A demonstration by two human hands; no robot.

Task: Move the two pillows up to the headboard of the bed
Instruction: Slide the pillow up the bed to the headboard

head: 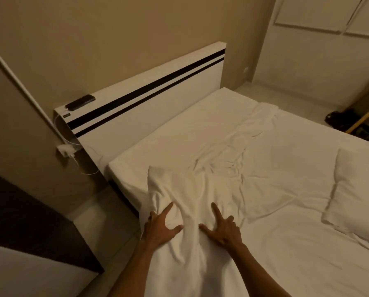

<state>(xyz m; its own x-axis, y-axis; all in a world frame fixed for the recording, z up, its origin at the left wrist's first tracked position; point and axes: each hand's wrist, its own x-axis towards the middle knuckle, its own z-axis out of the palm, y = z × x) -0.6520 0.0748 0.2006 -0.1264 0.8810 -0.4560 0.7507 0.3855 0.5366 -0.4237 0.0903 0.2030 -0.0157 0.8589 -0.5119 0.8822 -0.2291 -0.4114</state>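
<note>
While fingers splay, left hand (161, 227) and right hand (223, 229) press pillow (190, 196).

two bare forearms, left hand (160, 227), right hand (223, 229).

Small bedroom, white-sheeted bed (265, 211), striped headboard (147, 97), phone (80, 102) charging on top, beige walls

Pillow (359, 196): right side cut off by the frame edge. Nearer pillow (192, 211): lower end runs out of the bottom edge; both hands' palms hidden against it. Dark heap on floor (340, 120): too dim to identify. Small dark item on headboard (80, 102): too small to tell what it is.
</note>
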